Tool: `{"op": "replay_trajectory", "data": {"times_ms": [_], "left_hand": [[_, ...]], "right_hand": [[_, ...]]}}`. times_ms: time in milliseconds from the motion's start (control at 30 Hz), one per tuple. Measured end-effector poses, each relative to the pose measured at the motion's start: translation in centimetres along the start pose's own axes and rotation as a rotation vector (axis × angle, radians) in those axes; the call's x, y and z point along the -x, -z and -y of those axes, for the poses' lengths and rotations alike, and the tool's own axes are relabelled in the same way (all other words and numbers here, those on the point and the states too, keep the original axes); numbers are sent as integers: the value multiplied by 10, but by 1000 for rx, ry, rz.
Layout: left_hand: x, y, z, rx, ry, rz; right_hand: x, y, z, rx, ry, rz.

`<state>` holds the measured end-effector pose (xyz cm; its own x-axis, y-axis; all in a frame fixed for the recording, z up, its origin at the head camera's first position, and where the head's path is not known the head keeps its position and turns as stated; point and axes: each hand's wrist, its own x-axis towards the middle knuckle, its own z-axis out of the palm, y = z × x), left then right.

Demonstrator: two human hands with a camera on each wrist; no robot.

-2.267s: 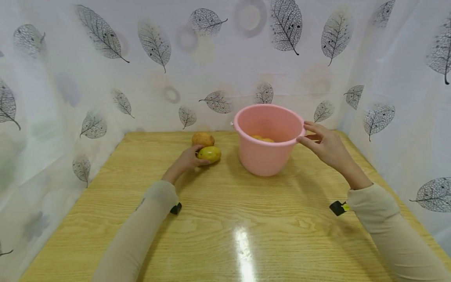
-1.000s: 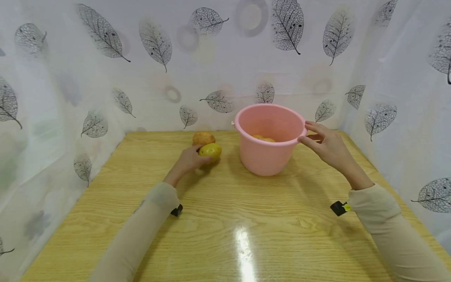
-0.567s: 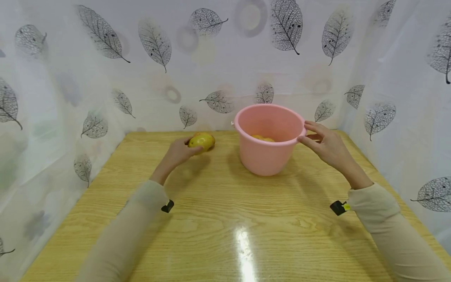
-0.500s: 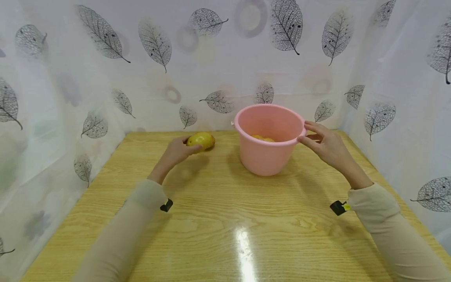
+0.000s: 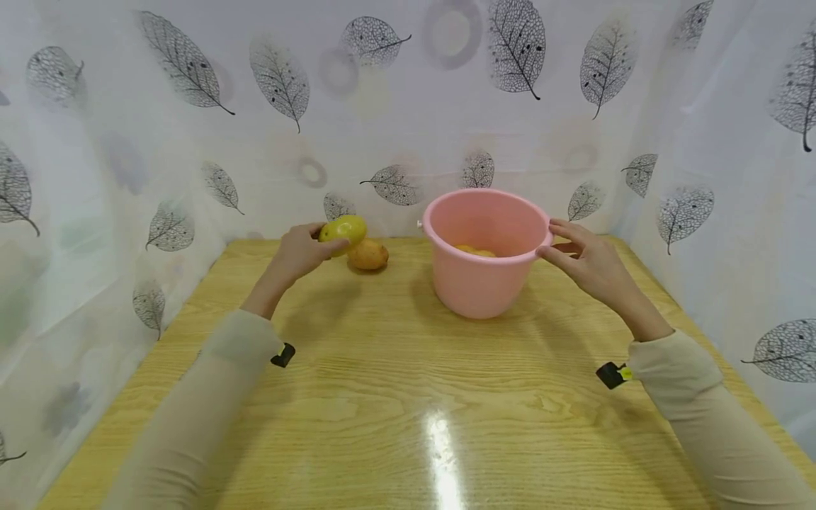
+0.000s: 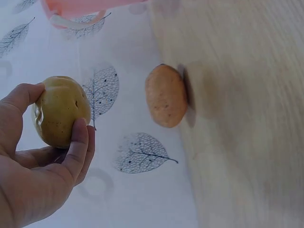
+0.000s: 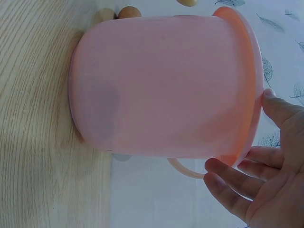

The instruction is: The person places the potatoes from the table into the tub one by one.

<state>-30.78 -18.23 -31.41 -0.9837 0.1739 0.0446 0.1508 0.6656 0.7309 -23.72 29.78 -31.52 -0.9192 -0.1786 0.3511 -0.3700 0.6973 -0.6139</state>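
Note:
A smooth yellow-green potato is held up off the table by my left hand, thumb and fingers curled around it. The left wrist view shows the same potato pinched between thumb and fingertips. Just right of it and lower, a brown-orange potato lies on the table. To the right stands a pink bucket, upright. My right hand grips its rim on the right side with thumb and fingers, also seen in the right wrist view. Yellow-orange pieces sit inside the bucket, mostly hidden by its wall.
The wooden table ends at a white leaf-patterned curtain behind and at both sides. A pale carrying handle hangs from the bucket. Small black devices sit at both wrists, the left device lying below the cuff.
My left hand has lifted the yellow-green potato from the table and carried it up and leftward, uncovering the brown-orange one. The right hand and bucket stay in place.

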Motion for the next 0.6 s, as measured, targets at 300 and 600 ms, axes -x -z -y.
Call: {"op": "replay_trajectory", "data": {"times_ms": [300,600], "left_hand": [[2,20,-11,-32,-6,-31],[6,37,-21,-35,20,-29]], "right_hand": [[0,0,1,-6,-3,-1],[0,0,0,0,-7,-2]]}}
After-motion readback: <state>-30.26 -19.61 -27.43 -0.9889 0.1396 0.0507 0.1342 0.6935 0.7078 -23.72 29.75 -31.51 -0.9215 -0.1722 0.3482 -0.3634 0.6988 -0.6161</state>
